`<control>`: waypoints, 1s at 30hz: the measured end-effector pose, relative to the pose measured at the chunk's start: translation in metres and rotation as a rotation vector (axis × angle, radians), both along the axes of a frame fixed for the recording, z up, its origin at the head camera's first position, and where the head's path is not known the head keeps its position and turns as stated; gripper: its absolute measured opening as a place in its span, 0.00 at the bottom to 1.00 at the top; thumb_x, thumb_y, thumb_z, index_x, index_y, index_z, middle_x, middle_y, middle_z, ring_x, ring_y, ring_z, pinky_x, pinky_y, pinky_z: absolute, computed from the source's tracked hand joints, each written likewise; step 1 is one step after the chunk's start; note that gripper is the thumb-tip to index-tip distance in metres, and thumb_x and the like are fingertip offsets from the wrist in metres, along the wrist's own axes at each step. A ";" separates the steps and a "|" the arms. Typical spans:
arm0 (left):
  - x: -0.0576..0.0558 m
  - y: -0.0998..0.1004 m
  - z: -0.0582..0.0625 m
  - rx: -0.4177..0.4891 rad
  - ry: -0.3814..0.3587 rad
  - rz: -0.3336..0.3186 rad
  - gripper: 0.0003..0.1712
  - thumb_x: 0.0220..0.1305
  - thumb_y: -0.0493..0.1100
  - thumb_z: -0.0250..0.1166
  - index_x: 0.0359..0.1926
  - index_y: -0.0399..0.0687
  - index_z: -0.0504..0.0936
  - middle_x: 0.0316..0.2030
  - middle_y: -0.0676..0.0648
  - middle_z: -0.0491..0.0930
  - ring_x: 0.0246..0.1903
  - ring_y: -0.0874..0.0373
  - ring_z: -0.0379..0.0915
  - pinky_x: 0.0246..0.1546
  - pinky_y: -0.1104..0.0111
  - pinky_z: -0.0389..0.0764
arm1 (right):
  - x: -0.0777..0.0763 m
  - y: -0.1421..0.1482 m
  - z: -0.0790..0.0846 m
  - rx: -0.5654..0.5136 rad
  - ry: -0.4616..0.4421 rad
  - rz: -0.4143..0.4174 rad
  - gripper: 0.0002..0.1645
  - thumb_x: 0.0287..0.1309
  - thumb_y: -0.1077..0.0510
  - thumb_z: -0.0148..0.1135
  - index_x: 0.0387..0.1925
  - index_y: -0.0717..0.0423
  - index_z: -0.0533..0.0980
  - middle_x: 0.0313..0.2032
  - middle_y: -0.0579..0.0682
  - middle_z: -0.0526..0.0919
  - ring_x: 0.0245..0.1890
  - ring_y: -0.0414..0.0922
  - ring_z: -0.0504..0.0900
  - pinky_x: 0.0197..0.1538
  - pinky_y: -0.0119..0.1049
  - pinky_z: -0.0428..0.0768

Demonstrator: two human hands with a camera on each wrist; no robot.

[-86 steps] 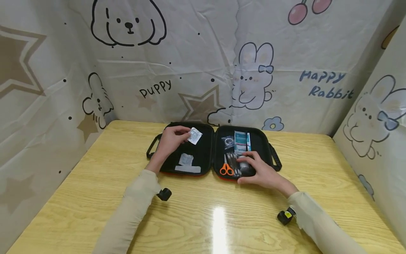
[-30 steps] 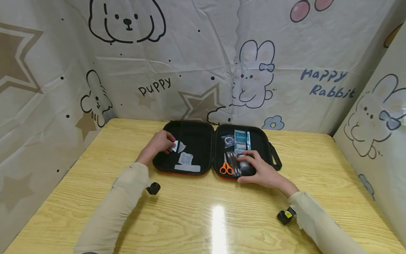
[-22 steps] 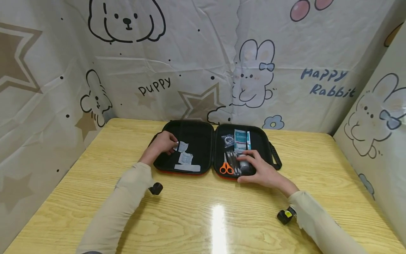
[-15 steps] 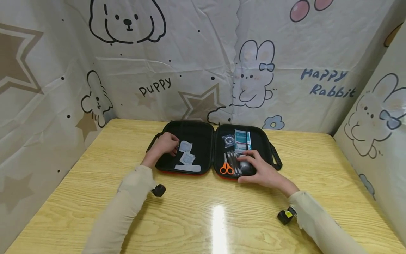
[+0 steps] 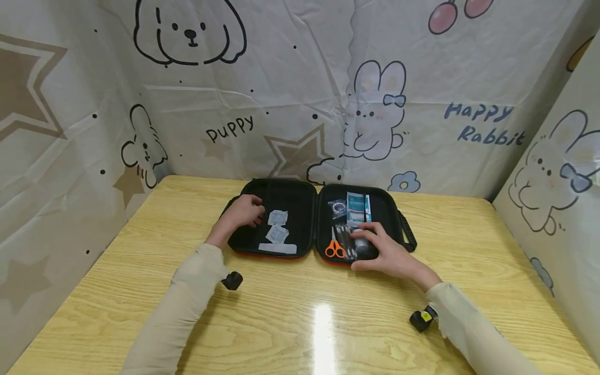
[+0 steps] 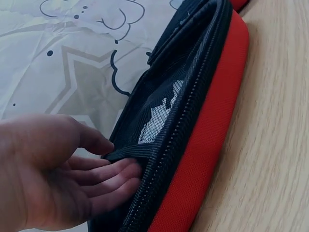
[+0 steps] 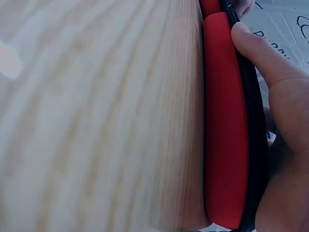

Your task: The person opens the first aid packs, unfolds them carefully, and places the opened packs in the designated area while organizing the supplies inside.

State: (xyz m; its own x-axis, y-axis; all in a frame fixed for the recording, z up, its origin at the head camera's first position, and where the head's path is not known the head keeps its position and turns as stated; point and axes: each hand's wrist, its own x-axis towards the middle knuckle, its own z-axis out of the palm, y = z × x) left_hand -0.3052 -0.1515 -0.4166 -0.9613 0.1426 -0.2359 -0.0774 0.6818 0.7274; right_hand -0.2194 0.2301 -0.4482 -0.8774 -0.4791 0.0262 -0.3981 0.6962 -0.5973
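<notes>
A zip case with black lining (image 5: 292,195) and red shell (image 6: 212,121) lies unfolded in two halves. My left hand (image 5: 245,211) is at the left half, loosely bent fingers (image 6: 113,186) by the elastic edge (image 6: 135,151) of a mesh pocket. Two small whitish square packets (image 5: 278,217) and a white strip (image 5: 277,248) lie in this half; mesh covers white pieces in the left wrist view. My right hand (image 5: 386,255) grips the right half's front rim, thumb (image 7: 256,46) along the zipper edge, fingers inside above a greyish bundle (image 5: 362,245).
Orange-handled scissors (image 5: 335,249), bagged cotton swabs (image 5: 347,242), a clear bag with a white ring (image 5: 337,208) and a teal packet (image 5: 355,208) sit in the right half. A carry handle (image 5: 407,232) sticks out right. A printed cloth (image 5: 290,104) hangs behind the wooden table (image 5: 276,312).
Earlier my left hand pinched a square packet above the left half. It slid the packet in from the left side and let go; the packet lies above the other one. Right hand stays.
</notes>
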 end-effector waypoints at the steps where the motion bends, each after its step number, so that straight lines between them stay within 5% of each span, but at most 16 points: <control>1: 0.000 0.000 0.000 -0.035 0.032 0.005 0.27 0.72 0.42 0.52 0.66 0.32 0.69 0.50 0.34 0.81 0.39 0.49 0.82 0.42 0.61 0.84 | 0.000 0.000 0.000 0.000 0.000 0.000 0.43 0.51 0.36 0.72 0.66 0.42 0.70 0.71 0.52 0.56 0.66 0.60 0.68 0.60 0.59 0.72; 7: 0.002 0.009 0.006 -0.160 0.219 -0.057 0.22 0.72 0.42 0.55 0.61 0.36 0.75 0.55 0.36 0.78 0.50 0.46 0.75 0.59 0.53 0.74 | 0.000 0.001 0.001 -0.005 -0.002 0.006 0.43 0.51 0.36 0.72 0.67 0.43 0.70 0.71 0.52 0.56 0.67 0.60 0.67 0.61 0.60 0.71; 12: 0.009 0.032 0.017 -0.143 0.289 -0.196 0.19 0.72 0.41 0.56 0.59 0.37 0.78 0.55 0.39 0.78 0.52 0.47 0.74 0.57 0.55 0.75 | 0.000 0.002 0.000 -0.004 -0.005 0.001 0.43 0.50 0.36 0.72 0.66 0.42 0.70 0.71 0.51 0.56 0.67 0.60 0.67 0.61 0.60 0.71; 21: 0.025 0.074 0.019 -0.158 0.260 -0.431 0.17 0.72 0.42 0.59 0.57 0.43 0.80 0.51 0.46 0.81 0.47 0.55 0.76 0.51 0.61 0.79 | -0.001 0.001 0.000 -0.004 -0.005 -0.002 0.43 0.50 0.36 0.73 0.66 0.42 0.70 0.71 0.51 0.56 0.67 0.60 0.67 0.61 0.60 0.71; 30: 0.042 0.103 0.011 -0.152 0.256 -0.539 0.16 0.71 0.42 0.60 0.56 0.44 0.82 0.49 0.47 0.81 0.47 0.57 0.77 0.52 0.62 0.78 | -0.002 -0.001 0.000 0.002 -0.020 -0.020 0.42 0.50 0.36 0.73 0.66 0.40 0.71 0.71 0.50 0.56 0.66 0.59 0.68 0.61 0.57 0.72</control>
